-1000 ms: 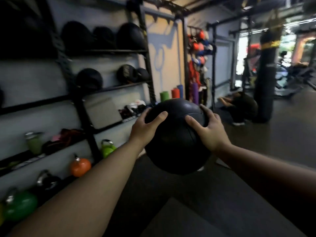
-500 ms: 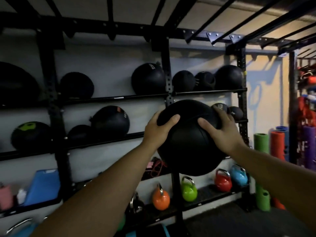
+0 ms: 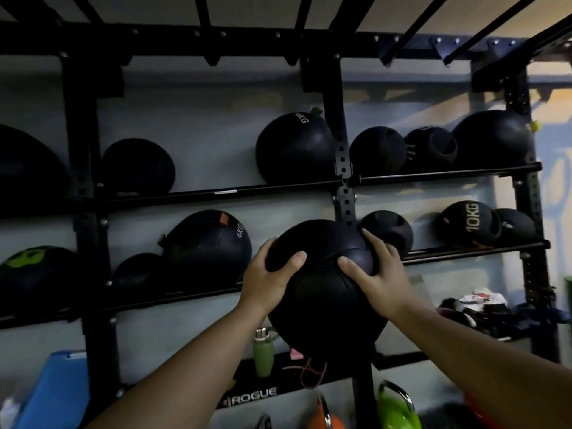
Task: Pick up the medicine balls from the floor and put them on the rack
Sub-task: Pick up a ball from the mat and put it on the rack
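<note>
Black and matte, a large medicine ball (image 3: 322, 292) fills the near centre of the view, held in the air at about chest height by two bare forearms reaching forward. It looks like soft leather-like panels joined by raised seams that curve across its face, and it carries no readable weight mark. The left hand (image 3: 267, 278) is spread wide over the ball's upper left, thumb pressing into the front. The right hand (image 3: 379, 274) is spread over the upper right, fingers wrapped toward the far side. Both palms are flat against the ball, squeezing it between them.

Just beyond the ball stands the rack (image 3: 340, 168), a black steel frame with shelves made of horizontal rails. The ball hangs in front of the middle shelf (image 3: 464, 250), beside the central upright, and does not yet rest on any rail.

Judging by this, the pick-up is done and the placing is left. A gap on the middle shelf, between the ball marked 4KG (image 3: 207, 243) on the left and the upright, looks like a likely spot. Other dark balls already sit on the top and middle shelves, including a top-shelf ball marked 10KG (image 3: 294, 147). Whether more balls wait on the floor cannot be told. Below, coloured kettlebells (image 3: 396, 410) and a green bottle (image 3: 263, 351) sit low on the rack.
</note>
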Motion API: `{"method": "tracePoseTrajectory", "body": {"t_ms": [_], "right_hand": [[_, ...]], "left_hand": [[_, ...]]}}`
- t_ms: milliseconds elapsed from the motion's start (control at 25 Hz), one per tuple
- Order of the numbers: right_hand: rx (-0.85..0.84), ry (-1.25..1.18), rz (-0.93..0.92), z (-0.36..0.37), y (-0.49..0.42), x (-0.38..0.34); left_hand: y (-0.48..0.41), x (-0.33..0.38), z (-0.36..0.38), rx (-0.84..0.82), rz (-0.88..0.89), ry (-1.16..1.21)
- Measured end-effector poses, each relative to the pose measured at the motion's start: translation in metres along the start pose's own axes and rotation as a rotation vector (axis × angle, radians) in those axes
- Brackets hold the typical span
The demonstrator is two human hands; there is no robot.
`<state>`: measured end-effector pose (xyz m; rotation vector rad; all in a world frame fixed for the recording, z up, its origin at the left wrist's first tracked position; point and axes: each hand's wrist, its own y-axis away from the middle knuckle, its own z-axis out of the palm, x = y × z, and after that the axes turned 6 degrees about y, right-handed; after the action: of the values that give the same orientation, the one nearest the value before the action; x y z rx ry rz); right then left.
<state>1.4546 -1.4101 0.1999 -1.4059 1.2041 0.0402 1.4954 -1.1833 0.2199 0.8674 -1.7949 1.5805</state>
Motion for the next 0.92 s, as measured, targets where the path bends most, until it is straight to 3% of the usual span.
{"method": "tracePoseTrajectory", "body": {"t_ms": [240,600,720,800,920], "right_hand": [[-0.032,-0.103,0.001,0.124,-0.144,0.078],[-0.025,-0.031,0.046,0.286,-0.298,0.198],[0.020,-0.072,0.001,0.324,-0.347,0.224],[0.014,-0.087,-0.049,0.338,-0.388,0.228],[0.082,-0.048,-0.155,0.361,-0.435,0.237]], "left_hand": [[-0.175,-0.087,-0.012,0.047,0.025,-0.141],[-0.368,-0.268,-0.015,0.011,0.008,-0.080],[-0.409,-0.312,-0.015,-0.024,0.196,-0.149],[-0.432,-0.326,-0.019,-0.100,0.384,-0.365],[-0.450,-0.346,-0.017,-0.133,0.413,-0.535]]}}
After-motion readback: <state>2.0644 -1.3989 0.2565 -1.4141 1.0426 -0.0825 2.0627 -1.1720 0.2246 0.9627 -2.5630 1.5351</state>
